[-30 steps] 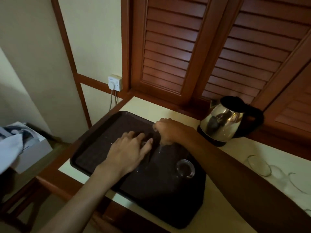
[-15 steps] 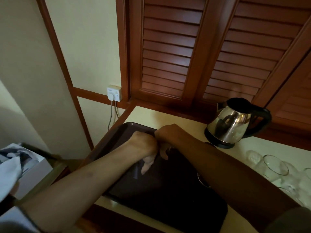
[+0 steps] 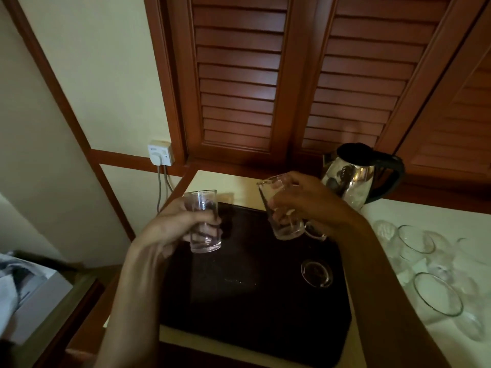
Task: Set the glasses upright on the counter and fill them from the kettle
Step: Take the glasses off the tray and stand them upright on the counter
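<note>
You hold a glass in each hand, both lifted above the dark tray point(image 3: 252, 301). Your left hand point(image 3: 170, 229) has its fingers curled round a straight tumbler point(image 3: 203, 221), which is upright with its mouth up. Your right hand point(image 3: 308, 205) wraps a handled glass mug point(image 3: 281, 208), mouth also up but tilted a little to the left. Neither is on the counter point(image 3: 385, 216) yet, and both look empty. One more glass point(image 3: 316, 273) remains on the tray, near its right edge; whether it is inverted is hard to tell. Several other glasses point(image 3: 425, 274) stand or lie crowded on the counter to the right, too faint to count. The kettle point(image 3: 353, 179) sits on its base at the back, untouched. By my judgement you are early: setting down is partly done and pouring has not begun.
</note>
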Tool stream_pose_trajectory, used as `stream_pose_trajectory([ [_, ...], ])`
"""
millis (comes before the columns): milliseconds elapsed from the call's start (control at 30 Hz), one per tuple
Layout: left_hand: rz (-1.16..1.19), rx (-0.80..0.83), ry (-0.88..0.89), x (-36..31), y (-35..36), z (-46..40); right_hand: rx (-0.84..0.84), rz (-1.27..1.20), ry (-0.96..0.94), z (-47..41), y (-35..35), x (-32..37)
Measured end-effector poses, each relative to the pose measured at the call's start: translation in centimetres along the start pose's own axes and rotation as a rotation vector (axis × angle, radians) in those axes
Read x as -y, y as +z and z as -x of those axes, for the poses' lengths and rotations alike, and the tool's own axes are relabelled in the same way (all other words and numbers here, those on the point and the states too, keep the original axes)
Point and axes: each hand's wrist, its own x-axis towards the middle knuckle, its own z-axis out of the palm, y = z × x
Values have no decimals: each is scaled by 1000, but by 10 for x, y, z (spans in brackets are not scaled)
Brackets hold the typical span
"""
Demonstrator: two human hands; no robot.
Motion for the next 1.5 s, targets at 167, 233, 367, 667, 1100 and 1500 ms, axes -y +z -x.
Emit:
stream_pose_trajectory([
  [167,193,-42,193,-5,51,10,2,-400,-69,10,1,-12],
  [233,216,-23,239,-14,72,15,-24,-416,-102,15,-7,-12],
  [367,245,29,320,-32,112,24,-31,-438,-191,30,-36,-15],
  [667,219,12,457,-49,250,36,-191,-392,-363,83,-154,-43],
  [1100,105,-63,539,-26,518,65,-242,-258,-401,176,-369,-124],
  [1500,-28,-37,429,60,638,47,-160,-163,-261,162,-417,-227],
])
